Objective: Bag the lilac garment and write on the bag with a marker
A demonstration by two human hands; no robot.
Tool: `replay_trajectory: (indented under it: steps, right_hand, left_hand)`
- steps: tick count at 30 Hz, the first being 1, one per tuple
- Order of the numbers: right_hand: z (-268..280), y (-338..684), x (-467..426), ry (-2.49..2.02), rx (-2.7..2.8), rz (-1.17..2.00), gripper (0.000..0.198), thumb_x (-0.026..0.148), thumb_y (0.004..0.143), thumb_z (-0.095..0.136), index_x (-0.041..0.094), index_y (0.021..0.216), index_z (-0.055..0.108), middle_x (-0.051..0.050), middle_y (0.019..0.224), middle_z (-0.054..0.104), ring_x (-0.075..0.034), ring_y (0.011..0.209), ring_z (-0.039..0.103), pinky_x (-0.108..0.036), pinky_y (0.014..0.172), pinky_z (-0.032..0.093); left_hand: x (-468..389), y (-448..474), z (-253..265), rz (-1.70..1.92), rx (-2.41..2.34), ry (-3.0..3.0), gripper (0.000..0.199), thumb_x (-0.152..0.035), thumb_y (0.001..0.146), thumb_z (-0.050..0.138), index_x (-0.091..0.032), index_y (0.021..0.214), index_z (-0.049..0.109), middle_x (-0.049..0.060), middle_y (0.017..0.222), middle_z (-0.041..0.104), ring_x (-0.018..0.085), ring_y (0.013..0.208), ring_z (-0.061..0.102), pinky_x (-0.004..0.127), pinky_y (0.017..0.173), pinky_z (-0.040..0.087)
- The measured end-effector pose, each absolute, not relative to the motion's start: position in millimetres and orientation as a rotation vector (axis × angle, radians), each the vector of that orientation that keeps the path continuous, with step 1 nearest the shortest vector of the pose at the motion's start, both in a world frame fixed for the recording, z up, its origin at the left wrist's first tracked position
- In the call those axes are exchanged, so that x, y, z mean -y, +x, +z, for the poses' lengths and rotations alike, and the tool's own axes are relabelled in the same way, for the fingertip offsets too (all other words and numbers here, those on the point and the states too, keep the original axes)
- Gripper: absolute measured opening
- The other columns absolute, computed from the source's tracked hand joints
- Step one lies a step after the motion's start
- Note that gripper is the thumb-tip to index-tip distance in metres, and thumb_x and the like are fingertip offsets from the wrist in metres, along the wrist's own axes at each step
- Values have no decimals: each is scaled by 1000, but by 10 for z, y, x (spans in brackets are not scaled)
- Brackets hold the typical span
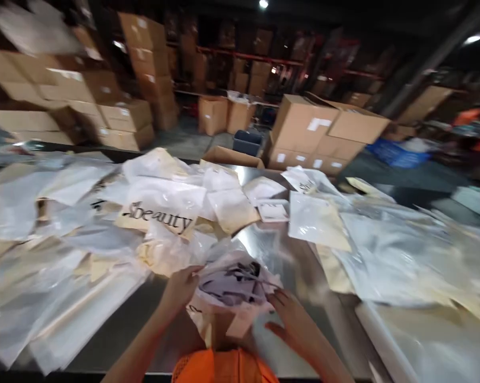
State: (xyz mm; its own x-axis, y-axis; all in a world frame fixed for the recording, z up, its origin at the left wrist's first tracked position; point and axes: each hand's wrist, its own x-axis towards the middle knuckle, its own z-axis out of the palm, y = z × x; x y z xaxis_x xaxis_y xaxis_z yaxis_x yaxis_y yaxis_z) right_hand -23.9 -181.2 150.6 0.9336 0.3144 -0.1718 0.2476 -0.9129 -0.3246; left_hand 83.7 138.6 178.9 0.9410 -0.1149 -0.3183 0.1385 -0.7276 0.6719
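A crumpled plastic bag (234, 287) lies on the surface (271, 250) between the fingers (194, 272) of the left hand (179, 290) and those of the right hand (293, 322), touching both. Beyond the fingers sits a bag printed "Beauty" (160, 215), with a heap of packets (44, 250) to their left and flat packets (383, 255) to their right. Stacked cartons (315, 130) stand on the floor behind the surface

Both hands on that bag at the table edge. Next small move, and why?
Probably slide the clear plastic bag with dark-printed contents flat onto the shiny metal table. The left hand pinches its top edge, the right hand lies on its lower corner, and it sits bunched near the table's edge.
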Motion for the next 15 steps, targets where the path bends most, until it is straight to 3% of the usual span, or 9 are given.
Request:
replay_trajectory:
  steps: [4, 7, 9, 12, 15]
  right_hand:
    - [1537, -31, 1804, -3060, 504, 3, 23, 5, 78, 74, 11, 100, 72, -11, 112, 68, -36, 125, 53, -49, 100, 52]
    - [1620, -36, 1883, -2986, 595, -332, 15, 0, 81, 68, 14, 88, 67, -5, 100, 69, -27, 100, 61, -39, 79, 50]
    - [1720, -74, 1938, -2821, 656, -470, 16, 1, 88, 60, 16, 90, 65, -2, 95, 67, -22, 93, 58, -36, 77, 44]
    - [1870, -83, 1901, -2710, 584, -668, 20, 10, 98, 52, 23, 99, 68, -4, 110, 65, -28, 114, 53, -41, 86, 39]
    - [1886, -4, 1632, -2541, 477, -621, 26, 13, 98, 49, 23, 113, 67, -9, 112, 60, -23, 105, 56, -34, 81, 47]
  left_hand:
    - [-1592, 828, 1730, -594, 85, 2482, 45, -15, 92, 41, -18, 127, 69, 5, 97, 73, 23, 97, 66, 31, 87, 43]
    - [-1714, 780, 1740, -623, 138, 2591, 47, -19, 93, 38, -21, 128, 69, 8, 108, 73, 28, 106, 65, 37, 90, 42]
    - [-1733, 747, 1764, -623, 142, 2660, 48, -20, 93, 38, -23, 131, 67, 8, 117, 70, 30, 112, 63, 39, 92, 42]
    - [-1662, 689, 1803, -604, 246, 2742, 48, -19, 95, 36, -23, 133, 65, 9, 121, 64, 29, 113, 61, 40, 92, 41]
    - [-1553, 628, 1827, -575, 304, 2768, 46, -15, 96, 36, -23, 132, 64, 8, 119, 60, 26, 110, 61, 38, 89, 42]
